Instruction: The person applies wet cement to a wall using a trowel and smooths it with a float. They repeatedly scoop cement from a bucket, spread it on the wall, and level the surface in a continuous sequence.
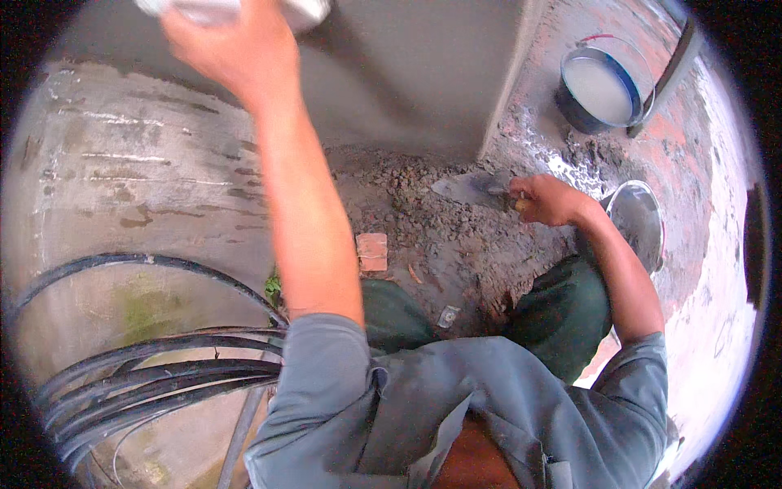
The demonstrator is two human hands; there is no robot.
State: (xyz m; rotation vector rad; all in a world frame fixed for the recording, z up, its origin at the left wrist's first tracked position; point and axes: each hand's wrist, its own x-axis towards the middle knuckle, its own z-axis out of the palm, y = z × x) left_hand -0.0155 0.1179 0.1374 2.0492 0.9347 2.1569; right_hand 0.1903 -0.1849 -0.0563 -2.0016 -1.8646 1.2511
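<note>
My left hand [232, 49] is stretched forward and closed on a white, flat-looking object [301, 11]. Blur and the picture's edge hide its exact kind. It is against or just off the smooth grey plastered wall [423, 65]; which one I cannot tell. Low on the right, my right hand [550, 200] grips a pointing trowel [466, 188] by its handle. The metal blade points left, over the muddy ground at the wall's foot, with grey smears on it.
A dark bucket [577, 112] of cloudy water stands far right, with another bucket [638, 213] nearer me. Black hoses or cables [155, 371] loop along the left. A brick piece [372, 252] lies between my left arm and the rough mortar-strewn ground [456, 244].
</note>
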